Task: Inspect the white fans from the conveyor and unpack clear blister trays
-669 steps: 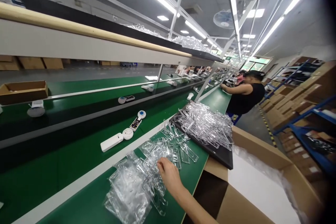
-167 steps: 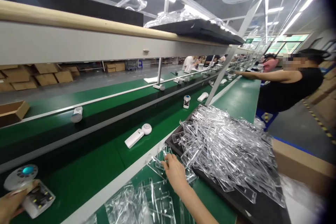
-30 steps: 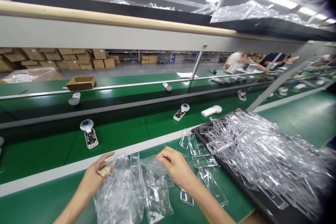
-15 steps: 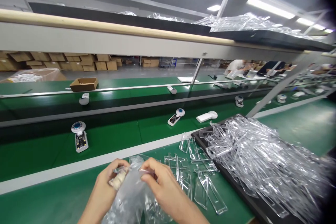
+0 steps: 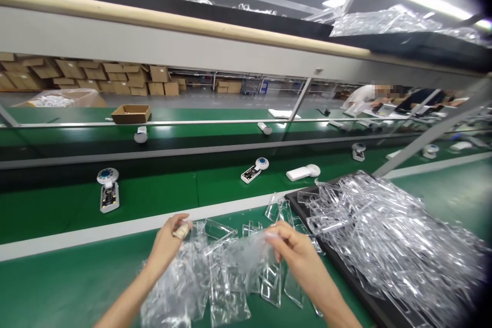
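Observation:
My right hand (image 5: 298,253) pinches the edge of a thin, clear plastic bag (image 5: 246,256), blurred by motion and hanging to the left over the bench. Across from it, my left hand (image 5: 167,243) is closed, with a beige covering (image 5: 182,230) on a finger. Its fingertips sit by the clear plastic; what they grip is hidden. Beneath both hands lies a heap of clear plastic wrapping (image 5: 172,287). Loose clear plastic pieces with rectangular outlines (image 5: 271,287) lie around and under the bag.
A black tray (image 5: 338,259) piled with clear plastic pieces (image 5: 384,236) stands at right. Beyond a pale rail, a green conveyor (image 5: 215,184) carries white round-headed devices (image 5: 109,192), some showing circuit boards. A shelf beam (image 5: 192,36) spans above. A cardboard tray (image 5: 131,114) sits behind; people work far right.
My right hand has moved right, drawing the bag away from my left hand, and the hands are farther apart. The view has shifted a little.

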### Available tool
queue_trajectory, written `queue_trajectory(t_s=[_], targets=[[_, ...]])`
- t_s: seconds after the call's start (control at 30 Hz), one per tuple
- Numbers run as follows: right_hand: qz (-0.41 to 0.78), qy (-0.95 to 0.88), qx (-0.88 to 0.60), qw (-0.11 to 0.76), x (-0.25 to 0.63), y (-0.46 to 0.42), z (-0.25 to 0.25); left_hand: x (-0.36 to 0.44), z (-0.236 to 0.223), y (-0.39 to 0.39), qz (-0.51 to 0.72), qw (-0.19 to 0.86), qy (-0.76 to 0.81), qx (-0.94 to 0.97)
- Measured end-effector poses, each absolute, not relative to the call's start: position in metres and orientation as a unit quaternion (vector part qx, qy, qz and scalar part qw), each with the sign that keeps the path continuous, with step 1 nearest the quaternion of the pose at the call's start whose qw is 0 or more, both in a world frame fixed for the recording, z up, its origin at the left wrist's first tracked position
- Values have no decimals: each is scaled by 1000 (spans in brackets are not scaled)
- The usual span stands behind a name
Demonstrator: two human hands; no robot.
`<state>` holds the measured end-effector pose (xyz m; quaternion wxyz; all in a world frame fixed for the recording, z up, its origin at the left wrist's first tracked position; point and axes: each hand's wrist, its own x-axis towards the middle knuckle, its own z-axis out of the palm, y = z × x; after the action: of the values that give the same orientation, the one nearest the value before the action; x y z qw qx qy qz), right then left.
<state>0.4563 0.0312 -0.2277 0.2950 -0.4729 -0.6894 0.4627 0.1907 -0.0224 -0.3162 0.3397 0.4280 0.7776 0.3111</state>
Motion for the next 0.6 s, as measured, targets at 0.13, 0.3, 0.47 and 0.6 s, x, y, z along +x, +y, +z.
queue_trajectory(t_s=[0.13, 0.3, 0.47, 0.6], targets=[[494, -660, -481, 298, 462, 39, -217, 172, -328, 0, 186, 309, 809, 464], [514, -656, -472, 287, 460, 37, -216, 198, -327, 14, 108, 285, 796, 523], [506, -695, -452, 238, 456, 30, -224, 185, -324, 11, 73, 248, 820, 510], [511, -691, -453, 237, 438, 31, -222, 154, -318, -11, 32, 235, 834, 498]])
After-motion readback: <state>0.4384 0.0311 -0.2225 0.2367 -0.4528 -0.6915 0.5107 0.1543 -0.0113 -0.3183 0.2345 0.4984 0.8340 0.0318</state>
